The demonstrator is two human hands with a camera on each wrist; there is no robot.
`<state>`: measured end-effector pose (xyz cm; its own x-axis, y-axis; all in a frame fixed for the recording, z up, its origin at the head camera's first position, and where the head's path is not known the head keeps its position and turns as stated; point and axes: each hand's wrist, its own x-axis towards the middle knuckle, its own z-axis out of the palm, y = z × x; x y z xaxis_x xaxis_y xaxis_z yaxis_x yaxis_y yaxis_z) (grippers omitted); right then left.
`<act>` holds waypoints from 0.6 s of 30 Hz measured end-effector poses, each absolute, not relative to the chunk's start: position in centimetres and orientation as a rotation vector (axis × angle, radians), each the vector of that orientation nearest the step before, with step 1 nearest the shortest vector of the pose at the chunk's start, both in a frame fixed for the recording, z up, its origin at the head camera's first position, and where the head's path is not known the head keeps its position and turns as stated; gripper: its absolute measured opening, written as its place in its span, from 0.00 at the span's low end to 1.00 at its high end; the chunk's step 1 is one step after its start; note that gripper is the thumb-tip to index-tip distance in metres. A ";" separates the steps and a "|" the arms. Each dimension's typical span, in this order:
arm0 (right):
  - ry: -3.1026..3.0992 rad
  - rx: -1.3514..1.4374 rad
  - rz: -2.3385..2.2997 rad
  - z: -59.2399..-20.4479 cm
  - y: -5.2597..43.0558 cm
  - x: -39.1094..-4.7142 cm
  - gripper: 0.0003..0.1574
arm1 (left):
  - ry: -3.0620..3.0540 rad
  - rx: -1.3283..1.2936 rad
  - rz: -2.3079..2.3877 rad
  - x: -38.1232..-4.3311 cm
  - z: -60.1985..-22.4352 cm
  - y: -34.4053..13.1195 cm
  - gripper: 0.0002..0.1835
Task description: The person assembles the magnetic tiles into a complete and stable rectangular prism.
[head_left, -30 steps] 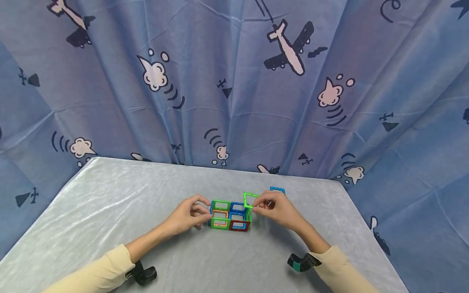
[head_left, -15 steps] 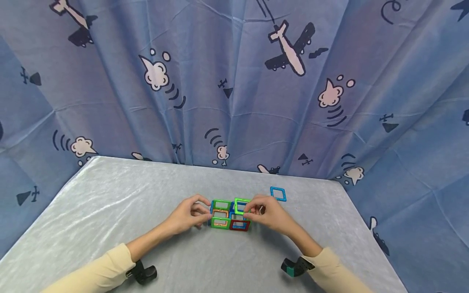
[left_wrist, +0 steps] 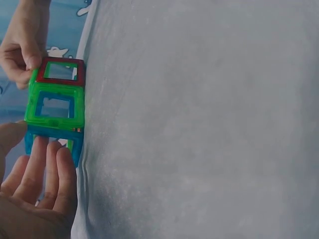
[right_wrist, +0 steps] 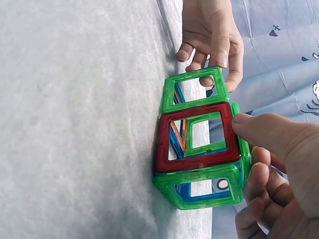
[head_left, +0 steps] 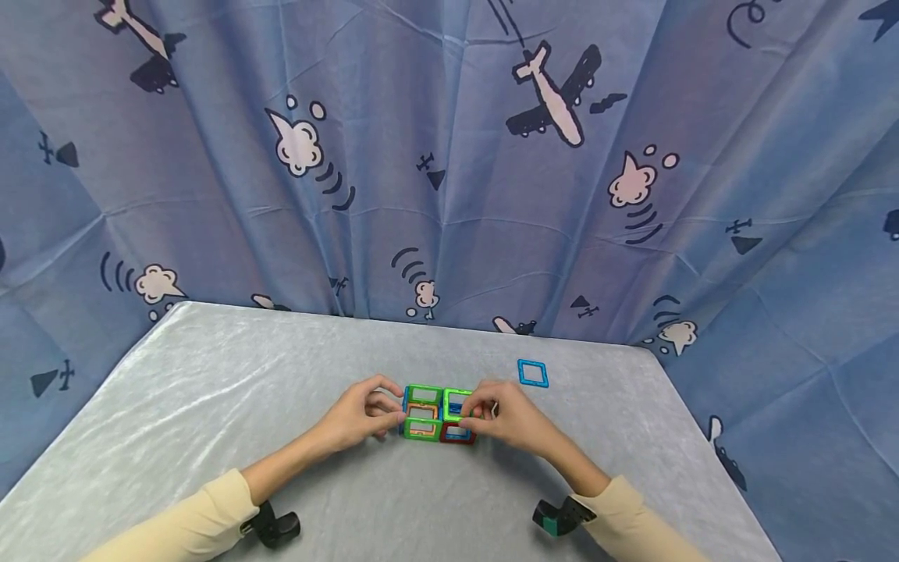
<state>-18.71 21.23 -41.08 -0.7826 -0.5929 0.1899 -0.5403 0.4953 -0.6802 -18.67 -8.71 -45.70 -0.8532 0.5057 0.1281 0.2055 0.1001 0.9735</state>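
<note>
A low box of magnetic tiles stands on the table. In the head view its front shows a green tile (head_left: 421, 438) and a red tile (right_wrist: 199, 162), with orange and blue ones behind. My right hand (head_left: 502, 412) pinches a bright green tile (head_left: 445, 403) lying over the box's right half, thumb at the near edge. My left hand (head_left: 361, 410) is at the box's left end. Its thumb and fingers touch near the corners of the blue end tile (left_wrist: 55, 132), the other fingers extended and relaxed. The top of the left half is uncovered.
A loose blue square tile (head_left: 521, 372) lies on the table behind the right hand. The pale cloth-covered table (head_left: 281, 351) ends at a blue curtain (head_left: 351, 156) with plane prints. Dark wrist devices (head_left: 274, 527) sit under both sleeves.
The right hand has moved left and toward the near side, lowering the bright green tile from upright behind the box onto its right half. The left hand has stayed put.
</note>
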 end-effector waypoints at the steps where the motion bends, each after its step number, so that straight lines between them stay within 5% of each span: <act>1: 2.653 -1.005 -1.176 -41.1 21.2 -18.7 0.04 | 2.139 0.709 1.827 -18.7 -45.7 -8.7 0.17; 18: 2.609 -0.946 -1.357 -41.1 24.4 -19.3 0.08 | 2.138 0.697 1.829 -18.7 -45.7 -8.7 0.17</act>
